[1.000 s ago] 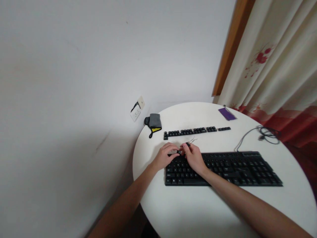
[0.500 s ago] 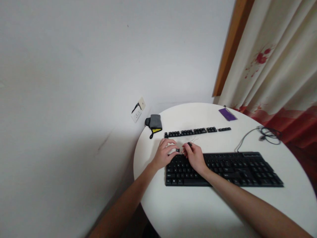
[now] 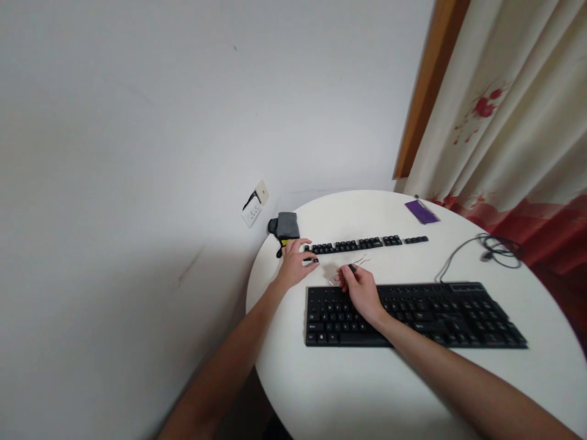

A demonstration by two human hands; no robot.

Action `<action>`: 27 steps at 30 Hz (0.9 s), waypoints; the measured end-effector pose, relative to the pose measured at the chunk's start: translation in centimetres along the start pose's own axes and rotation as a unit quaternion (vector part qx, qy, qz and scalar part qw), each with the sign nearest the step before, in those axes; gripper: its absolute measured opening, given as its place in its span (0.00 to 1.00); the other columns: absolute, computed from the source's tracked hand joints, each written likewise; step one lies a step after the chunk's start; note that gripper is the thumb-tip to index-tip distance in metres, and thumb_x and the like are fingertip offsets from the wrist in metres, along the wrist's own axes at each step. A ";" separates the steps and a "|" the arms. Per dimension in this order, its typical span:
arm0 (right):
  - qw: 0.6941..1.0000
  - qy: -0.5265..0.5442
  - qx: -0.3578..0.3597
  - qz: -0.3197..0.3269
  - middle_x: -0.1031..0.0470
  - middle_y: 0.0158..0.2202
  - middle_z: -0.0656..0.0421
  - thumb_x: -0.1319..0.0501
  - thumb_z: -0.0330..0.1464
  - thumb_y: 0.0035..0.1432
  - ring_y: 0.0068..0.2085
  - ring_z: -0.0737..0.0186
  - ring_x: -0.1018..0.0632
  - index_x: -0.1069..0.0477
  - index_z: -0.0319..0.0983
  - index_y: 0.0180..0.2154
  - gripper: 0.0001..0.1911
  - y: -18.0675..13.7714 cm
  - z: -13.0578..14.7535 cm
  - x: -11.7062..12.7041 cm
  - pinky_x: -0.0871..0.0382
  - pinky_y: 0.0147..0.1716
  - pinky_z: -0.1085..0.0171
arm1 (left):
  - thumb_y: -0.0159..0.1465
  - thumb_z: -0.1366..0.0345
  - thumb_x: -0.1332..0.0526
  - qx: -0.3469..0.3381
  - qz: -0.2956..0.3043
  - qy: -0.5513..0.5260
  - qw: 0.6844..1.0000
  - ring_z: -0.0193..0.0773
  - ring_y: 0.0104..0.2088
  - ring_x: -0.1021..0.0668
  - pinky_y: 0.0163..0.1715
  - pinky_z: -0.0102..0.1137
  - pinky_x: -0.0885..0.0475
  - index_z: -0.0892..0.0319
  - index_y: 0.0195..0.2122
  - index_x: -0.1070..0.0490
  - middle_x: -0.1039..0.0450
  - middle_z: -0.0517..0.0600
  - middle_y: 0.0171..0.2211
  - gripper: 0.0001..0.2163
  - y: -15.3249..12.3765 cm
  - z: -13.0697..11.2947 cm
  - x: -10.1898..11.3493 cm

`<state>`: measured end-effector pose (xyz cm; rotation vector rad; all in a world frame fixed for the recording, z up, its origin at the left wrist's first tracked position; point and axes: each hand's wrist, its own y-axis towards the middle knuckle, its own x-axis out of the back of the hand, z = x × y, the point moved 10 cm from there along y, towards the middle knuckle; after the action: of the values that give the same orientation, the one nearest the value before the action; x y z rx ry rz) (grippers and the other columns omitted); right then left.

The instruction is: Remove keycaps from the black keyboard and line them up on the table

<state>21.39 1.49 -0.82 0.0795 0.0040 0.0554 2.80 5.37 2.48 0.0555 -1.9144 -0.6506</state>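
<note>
Between the thumb and a finger of my left hand is a small black keycap, held by the near-left end of a row of loose keycaps. My right hand is closed around a keycap puller with a black grip and thin wires sticking out. That hand is over the upper left part of a black keyboard, where part of the top row is covered by the fingers. The keyboard lies flat, and the right forearm crosses its front edge.
A grey pouch with yellow lining sits by the wall behind my left hand. A purple packet lies at the back of the round white table. The keyboard's coiled cable rests at the right, near the curtain.
My left hand has moved away from the keyboard, up and left to the row's end, carrying the keycap. My right hand has stayed nearly in place with the keycap puller.
</note>
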 end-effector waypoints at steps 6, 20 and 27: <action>1.000 0.001 -0.004 0.001 0.23 0.26 0.54 0.44 0.52 0.60 0.23 0.62 0.28 0.27 0.36 0.29 0.26 0.0 0.0 0.0 0.33 0.23 0.65 | 0.57 0.59 0.30 0.001 0.003 0.002 1.000 0.50 0.55 0.35 0.53 0.47 0.40 0.50 0.35 0.19 0.32 0.50 0.54 0.06 -0.2 0.5 -0.2; 1.000 0.003 0.002 -0.003 0.22 0.26 0.54 0.43 0.51 0.60 0.23 0.62 0.27 0.27 0.37 0.28 0.24 -0.2 0.4 0.1 0.32 0.23 0.65 | 0.55 0.60 0.29 0.053 -0.021 0.012 0.998 0.50 0.54 0.34 0.54 0.44 0.39 0.49 0.51 0.28 0.35 0.52 0.55 0.22 -0.3 1.4 0.0; 1.000 0.001 -0.003 -0.002 0.22 0.26 0.54 0.44 0.53 0.59 0.24 0.62 0.26 0.27 0.37 0.28 0.26 -0.2 0.2 0.1 0.32 0.23 0.65 | 0.54 0.59 0.29 0.069 -0.029 0.014 0.997 0.50 0.54 0.34 0.53 0.44 0.39 0.49 0.51 0.28 0.34 0.52 0.54 0.23 -0.3 1.9 -0.1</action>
<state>21.53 1.32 -0.66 0.0727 0.0063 0.0516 1.08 5.97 1.74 0.2068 -1.9350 -0.5529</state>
